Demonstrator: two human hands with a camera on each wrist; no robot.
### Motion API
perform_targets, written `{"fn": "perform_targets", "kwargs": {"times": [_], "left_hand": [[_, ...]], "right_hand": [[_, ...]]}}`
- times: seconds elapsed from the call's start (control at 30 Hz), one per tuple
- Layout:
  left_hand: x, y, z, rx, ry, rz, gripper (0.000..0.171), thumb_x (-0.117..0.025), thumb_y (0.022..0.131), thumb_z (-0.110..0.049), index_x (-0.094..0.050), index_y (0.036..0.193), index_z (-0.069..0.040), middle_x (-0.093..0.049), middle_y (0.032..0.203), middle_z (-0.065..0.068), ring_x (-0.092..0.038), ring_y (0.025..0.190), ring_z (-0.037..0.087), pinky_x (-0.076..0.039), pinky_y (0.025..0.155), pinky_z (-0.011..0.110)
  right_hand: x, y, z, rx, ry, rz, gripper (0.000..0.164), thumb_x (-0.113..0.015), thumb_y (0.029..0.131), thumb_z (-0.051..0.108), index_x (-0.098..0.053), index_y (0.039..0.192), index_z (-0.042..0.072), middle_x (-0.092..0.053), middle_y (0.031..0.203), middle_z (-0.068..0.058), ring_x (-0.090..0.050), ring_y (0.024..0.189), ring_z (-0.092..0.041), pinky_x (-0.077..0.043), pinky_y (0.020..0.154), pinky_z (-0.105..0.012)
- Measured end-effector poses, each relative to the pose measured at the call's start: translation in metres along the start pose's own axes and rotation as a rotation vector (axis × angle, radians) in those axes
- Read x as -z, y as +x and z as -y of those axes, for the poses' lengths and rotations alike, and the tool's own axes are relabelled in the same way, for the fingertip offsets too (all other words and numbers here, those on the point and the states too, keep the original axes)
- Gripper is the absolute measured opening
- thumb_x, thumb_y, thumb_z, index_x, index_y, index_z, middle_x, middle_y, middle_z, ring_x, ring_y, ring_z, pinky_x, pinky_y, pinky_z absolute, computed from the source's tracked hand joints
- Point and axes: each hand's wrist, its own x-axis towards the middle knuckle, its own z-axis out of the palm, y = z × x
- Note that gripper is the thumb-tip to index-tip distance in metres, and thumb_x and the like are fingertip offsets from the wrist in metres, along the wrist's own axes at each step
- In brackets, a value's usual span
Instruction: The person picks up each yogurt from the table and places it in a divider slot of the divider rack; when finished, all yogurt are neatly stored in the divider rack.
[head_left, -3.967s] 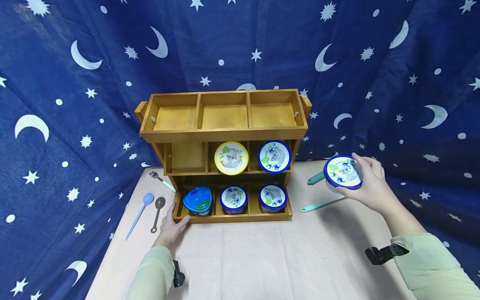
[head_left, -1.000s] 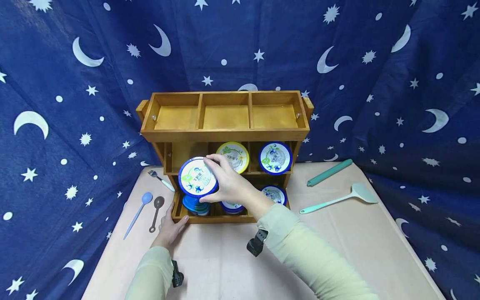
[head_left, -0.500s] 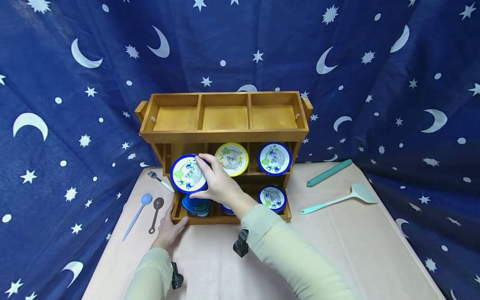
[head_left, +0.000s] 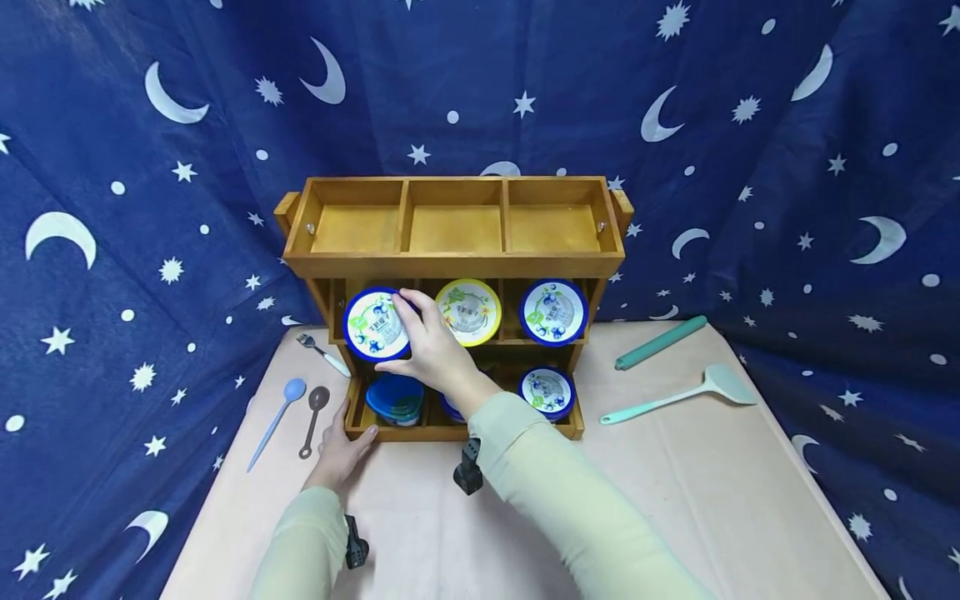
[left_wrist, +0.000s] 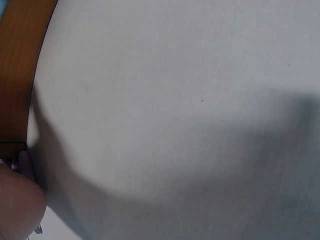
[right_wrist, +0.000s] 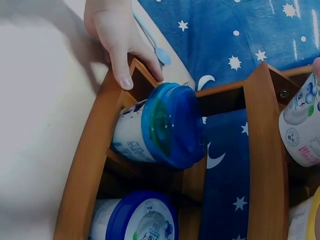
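Observation:
My right hand [head_left: 435, 346] grips a round plastic tub [head_left: 370, 327] with a blue-rimmed white lid. The tub is at the left compartment of the middle tier of a wooden three-tier rack [head_left: 453, 267]; whether its base touches the shelf is hidden. At the bottom tier's front left corner, my left hand [head_left: 342, 454] holds the rack, thumb over the front wall. Beside the held tub sit a yellow-rimmed tub [head_left: 468, 312] and another blue-rimmed tub [head_left: 553, 312]. Below are a tub with a blue and green lid [right_wrist: 172, 125], a tub [right_wrist: 145, 220] mostly behind my right wrist, and a third tub [head_left: 547, 392].
The top tier [head_left: 455, 229] has three bare compartments. Left of the rack lie a fork [head_left: 324, 357], a blue spoon [head_left: 277, 421] and a brown spoon [head_left: 313, 421]. A green rolled item [head_left: 660, 343] and a mint spatula [head_left: 678, 402] lie right. A starry blue curtain [head_left: 480, 83] hangs behind.
My right hand has carried the tub from above the spatula on the right across to the middle tier's left compartment. Lately it shifted only slightly. My left hand has stayed at the rack's corner.

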Motion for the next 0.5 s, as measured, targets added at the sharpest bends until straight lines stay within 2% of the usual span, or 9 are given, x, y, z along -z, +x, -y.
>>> {"fn": "perform_targets", "kwargs": {"times": [0.2, 0.5], "left_hand": [[-0.0014, 0.0006, -0.0015, -0.004, 0.003, 0.0, 0.091, -0.057, 0.089, -0.048, 0.001, 0.152, -0.019, -0.01, 0.146, 0.032, -0.013, 0.129, 0.052, -0.013, 0.104, 0.066], [-0.0004, 0.0001, -0.0009, 0.002, 0.004, -0.008, 0.091, -0.057, 0.088, -0.05, 0.002, 0.152, -0.021, -0.011, 0.145, 0.032, -0.015, 0.127, 0.052, -0.014, 0.102, 0.066]], "right_hand": [[-0.0024, 0.0058, -0.0022, 0.051, -0.015, -0.045, 0.093, -0.082, 0.069, 0.039, -0.038, 0.136, -0.008, -0.029, 0.138, -0.02, -0.038, 0.128, -0.03, -0.026, 0.107, -0.025], [-0.0073, 0.0092, 0.0017, 0.002, 0.002, 0.036, 0.094, -0.078, 0.072, 0.04, -0.033, 0.141, -0.005, -0.027, 0.141, -0.018, -0.04, 0.128, -0.026, -0.03, 0.103, -0.02]]}}
